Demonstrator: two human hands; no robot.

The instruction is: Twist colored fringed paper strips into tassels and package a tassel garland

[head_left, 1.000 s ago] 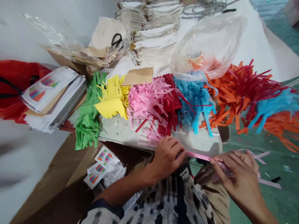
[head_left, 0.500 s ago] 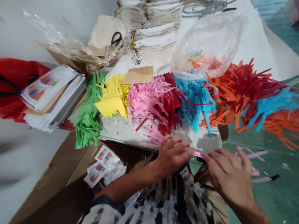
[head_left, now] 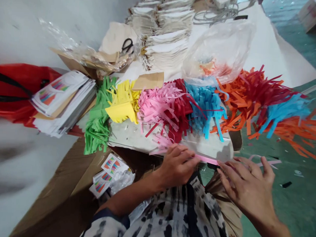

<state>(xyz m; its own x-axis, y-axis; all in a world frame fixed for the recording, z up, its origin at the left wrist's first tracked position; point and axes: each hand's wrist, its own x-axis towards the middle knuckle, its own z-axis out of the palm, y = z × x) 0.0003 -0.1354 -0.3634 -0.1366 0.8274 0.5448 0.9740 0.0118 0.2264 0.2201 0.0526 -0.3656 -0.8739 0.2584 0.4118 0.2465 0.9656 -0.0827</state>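
Observation:
My left hand (head_left: 177, 164) pinches one end of a bundle of pink paper strips (head_left: 207, 159) at the near edge of a white board (head_left: 131, 136). My right hand (head_left: 245, 185) lies over the other end of the strips, fingers spread and slightly curled, with loose pink ends (head_left: 266, 161) showing beyond it. Just behind my hands lie heaps of cut paper fringe: pink (head_left: 158, 104), dark red (head_left: 183, 109), blue (head_left: 204, 103), yellow (head_left: 122, 103) and green (head_left: 97, 123).
More orange, red and blue fringe (head_left: 268, 99) spreads to the right. A clear plastic bag (head_left: 218, 51) sits behind it. Printed cards (head_left: 61, 100) are stacked at left by a red bag (head_left: 12, 87). Scissors (head_left: 127, 45) and piles of beige cloth bags (head_left: 167, 35) lie at the back.
My right hand slid along the pink strips toward my left hand, then drew back a little to the right with fingers spread. My left hand stayed put, pinching the strips.

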